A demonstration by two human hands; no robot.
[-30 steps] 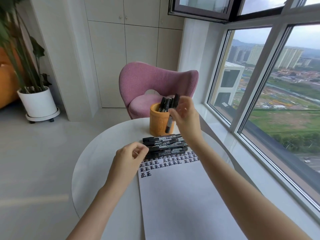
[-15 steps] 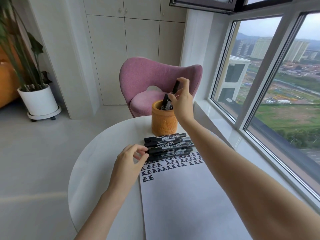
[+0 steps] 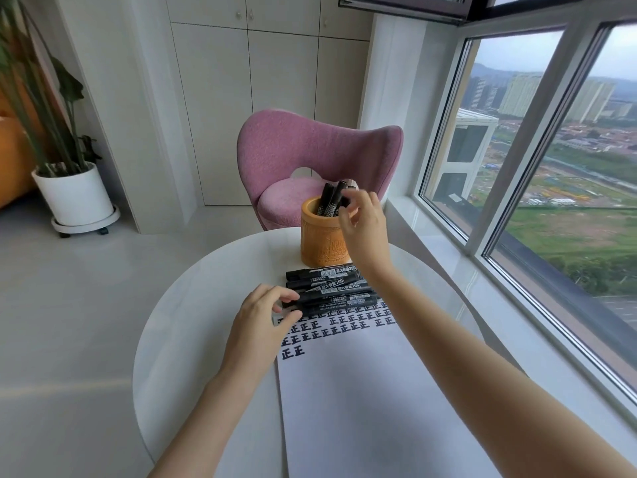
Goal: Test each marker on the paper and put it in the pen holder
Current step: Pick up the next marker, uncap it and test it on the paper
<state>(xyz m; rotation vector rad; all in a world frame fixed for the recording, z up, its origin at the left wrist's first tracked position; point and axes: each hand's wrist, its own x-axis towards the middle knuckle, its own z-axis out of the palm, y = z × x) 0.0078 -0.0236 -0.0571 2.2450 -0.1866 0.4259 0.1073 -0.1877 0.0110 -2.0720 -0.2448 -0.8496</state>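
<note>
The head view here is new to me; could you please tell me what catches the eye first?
A pink chair stands behind the round white table. On it, an orange pen holder holds black markers, with the right hand at its rim. The left hand touches a pile of markers above the paper.

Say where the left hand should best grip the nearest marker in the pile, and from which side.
Probably the bare left end of the nearest marker, pinched from above by the left hand. It lies flat, crosswise on the paper, its far side against the other markers, so only the top and near side are free.
</note>
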